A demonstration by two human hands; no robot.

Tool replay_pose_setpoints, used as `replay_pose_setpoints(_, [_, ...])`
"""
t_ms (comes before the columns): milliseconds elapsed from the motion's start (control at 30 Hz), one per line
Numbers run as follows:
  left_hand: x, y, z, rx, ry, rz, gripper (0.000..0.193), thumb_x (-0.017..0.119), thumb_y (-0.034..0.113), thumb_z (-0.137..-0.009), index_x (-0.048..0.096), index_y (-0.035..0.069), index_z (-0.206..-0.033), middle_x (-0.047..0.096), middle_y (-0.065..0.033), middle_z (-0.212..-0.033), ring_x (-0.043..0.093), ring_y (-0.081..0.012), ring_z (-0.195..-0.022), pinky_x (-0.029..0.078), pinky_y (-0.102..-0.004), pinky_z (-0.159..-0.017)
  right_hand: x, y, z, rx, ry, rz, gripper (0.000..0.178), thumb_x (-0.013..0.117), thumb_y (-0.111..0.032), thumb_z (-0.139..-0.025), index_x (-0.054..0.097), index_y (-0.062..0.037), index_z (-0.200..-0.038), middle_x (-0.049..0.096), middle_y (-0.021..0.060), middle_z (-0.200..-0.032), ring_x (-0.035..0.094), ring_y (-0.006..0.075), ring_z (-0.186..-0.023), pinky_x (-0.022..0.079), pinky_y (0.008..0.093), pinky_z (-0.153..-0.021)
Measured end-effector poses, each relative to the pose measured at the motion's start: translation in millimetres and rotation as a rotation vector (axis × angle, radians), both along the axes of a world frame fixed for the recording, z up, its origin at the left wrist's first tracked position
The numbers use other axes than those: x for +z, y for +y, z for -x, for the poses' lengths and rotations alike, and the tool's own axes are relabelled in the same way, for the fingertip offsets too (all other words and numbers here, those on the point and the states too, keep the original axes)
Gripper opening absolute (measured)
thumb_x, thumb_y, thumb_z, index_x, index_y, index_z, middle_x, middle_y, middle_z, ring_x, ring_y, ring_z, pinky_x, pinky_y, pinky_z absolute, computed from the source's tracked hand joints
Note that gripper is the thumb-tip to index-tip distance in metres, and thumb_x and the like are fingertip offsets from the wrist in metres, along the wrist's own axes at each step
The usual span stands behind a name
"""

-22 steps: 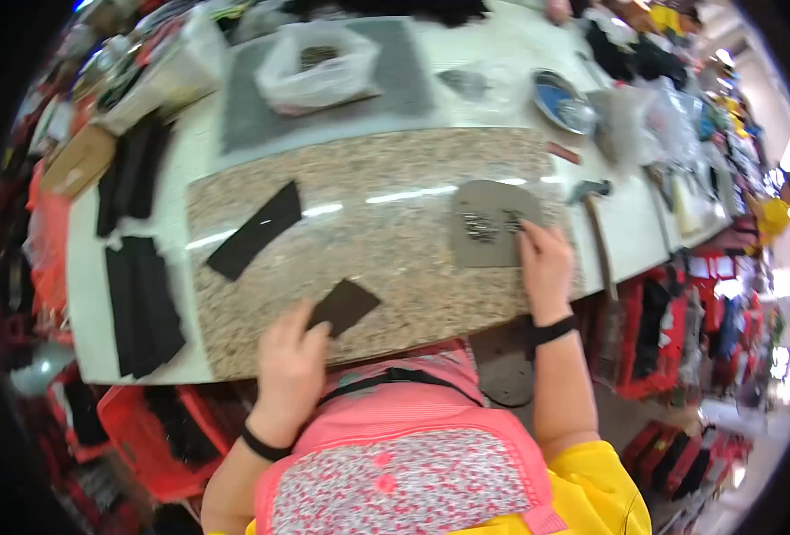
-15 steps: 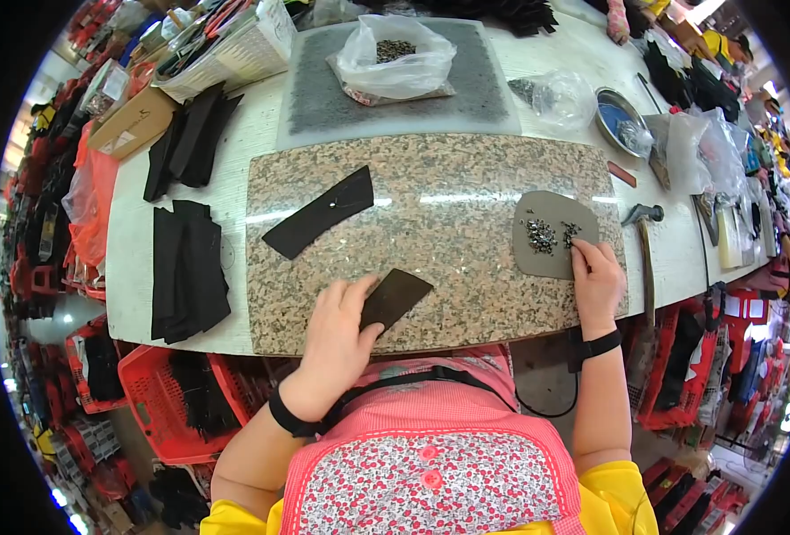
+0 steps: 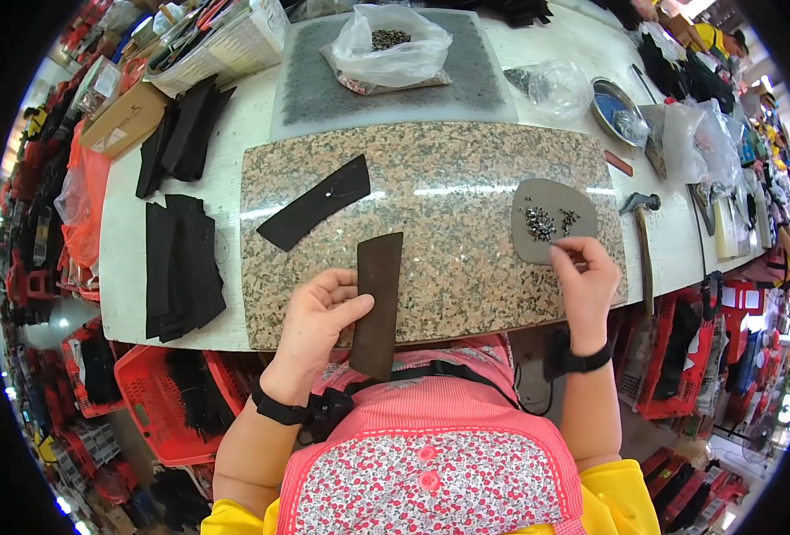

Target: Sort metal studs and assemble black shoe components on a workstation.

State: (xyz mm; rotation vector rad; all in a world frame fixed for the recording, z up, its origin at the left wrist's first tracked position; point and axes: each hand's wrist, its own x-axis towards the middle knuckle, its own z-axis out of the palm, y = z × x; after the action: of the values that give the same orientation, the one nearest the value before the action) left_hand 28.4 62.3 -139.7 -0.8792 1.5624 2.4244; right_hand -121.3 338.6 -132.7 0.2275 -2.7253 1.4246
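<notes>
My left hand (image 3: 315, 316) grips a dark brown strip (image 3: 379, 308), thumb on its face, raised over the front edge of the speckled stone slab (image 3: 466, 303). The strip stands nearly upright in view. My right hand (image 3: 586, 281) is pinched at the lower edge of a grey-brown pad (image 3: 530, 192). Whatever lies between its fingertips is too small to make out. Small shiny metal studs (image 3: 538, 223) lie on the pad in a larger and a smaller heap. Farther left on the slab rests a black strip (image 3: 315, 203) with a small bright spot on it.
Stacked black strips (image 3: 181, 267) lie at the left. A hammer (image 3: 642, 241) lies right of the slab, near a round metal bowl (image 3: 598, 111). Behind the slab, an open plastic bag (image 3: 386, 58) of small metal parts sits on a grey mat (image 3: 301, 98). Red crates (image 3: 145, 401) stand below.
My left hand has lifted the brown strip off the slab and turned it upright. My right hand has drawn back slightly left from the smaller stud heap, fingers pinched.
</notes>
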Motion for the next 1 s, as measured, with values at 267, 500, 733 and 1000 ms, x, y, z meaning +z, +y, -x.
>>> replay_pose_setpoints(267, [-1.7, 15.6, -4.4, -0.02, 0.106, -0.126, 0.026, 0.064, -0.002, -0.083, 0.056, -0.002, -0.108, 0.065, -0.0094, -0.098, 0.064, -0.0135, -0.086, 0.053, -0.0245, -0.075, 16.7, -83.2, -65.6, 0.52, -0.338, 0.383, 0.01, 0.072, -0.001, -0.074, 0.067, -0.0023, -0.082, 0.056, 0.001, -0.077, 0.054, 0.0063, -0.065, 0.044, 0.0199, -0.058])
replay_pose_setpoints(500, [3.2, 19.9, -9.4, -0.004, 0.197, -0.179, 0.026, 0.065, -0.003, -0.082, 0.056, -0.002, -0.107, 0.064, -0.0104, -0.099, 0.063, -0.0146, -0.091, 0.052, -0.0266, -0.082, 10.8, -88.7, -68.4, 0.532, -0.293, 0.384, 0.012, 0.074, 0.001, -0.072, 0.067, -0.0024, -0.081, 0.054, 0.0024, -0.079, 0.054, 0.0075, -0.066, 0.044, 0.0206, -0.057])
replay_pose_setpoints(733, [5.5, 21.6, -10.6, 0.009, 0.173, -0.167, 0.027, 0.065, -0.004, -0.081, 0.057, -0.003, -0.107, 0.064, -0.011, -0.099, 0.063, -0.0147, -0.091, 0.052, -0.0268, -0.083, 7.7, -90.2, -70.1, 0.524, -0.296, 0.389, 0.012, 0.075, 0.0, -0.07, 0.069, -0.0038, -0.079, 0.054, 0.0024, -0.08, 0.053, 0.0084, -0.068, 0.043, 0.0211, -0.057])
replay_pose_setpoints(1000, [8.3, 26.1, -7.7, -0.001, 0.118, -0.118, 0.029, 0.067, -0.004, -0.08, 0.058, -0.003, -0.107, 0.065, -0.0093, -0.098, 0.063, -0.0136, -0.089, 0.052, -0.0256, -0.081, 8.7, -86.7, -66.8, 0.492, -0.204, 0.339, 0.015, 0.076, -0.002, -0.066, 0.067, -0.0056, -0.079, 0.051, 0.0045, -0.091, 0.055, 0.0113, -0.078, 0.045, 0.0219, -0.059])
